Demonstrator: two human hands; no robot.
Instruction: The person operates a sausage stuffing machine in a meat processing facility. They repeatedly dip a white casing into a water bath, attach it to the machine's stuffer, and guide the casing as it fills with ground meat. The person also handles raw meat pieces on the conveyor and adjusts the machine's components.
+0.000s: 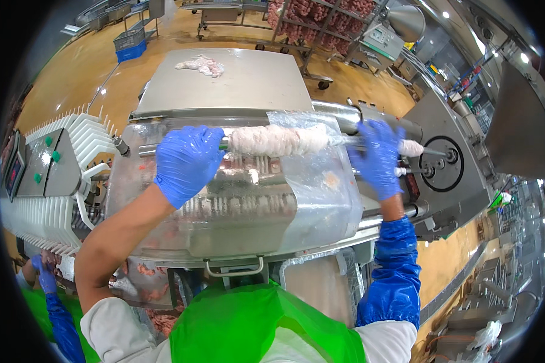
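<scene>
My left hand (189,158), in a blue glove, has its fingers closed round a metal tube at the left end of a long sleeve of pale, gathered casing (278,140). My right hand (376,156), gloved and slightly blurred, has its fingers spread over the tube just right of that sleeve. A shorter piece of casing (410,148) sits farther right, near the nozzle plate (442,166) of a steel machine. Under both hands lies a clear guard (230,218), partly covered by a plastic sheet (309,199).
A steel lid (236,91) holding a pale scrap (200,65) lies beyond. A white-armed conveyor (72,157) stands left, a large steel hopper (518,121) right. Racks of sausages (303,21) and a blue crate (130,51) are behind. A co-worker's gloved hand (45,275) shows at lower left.
</scene>
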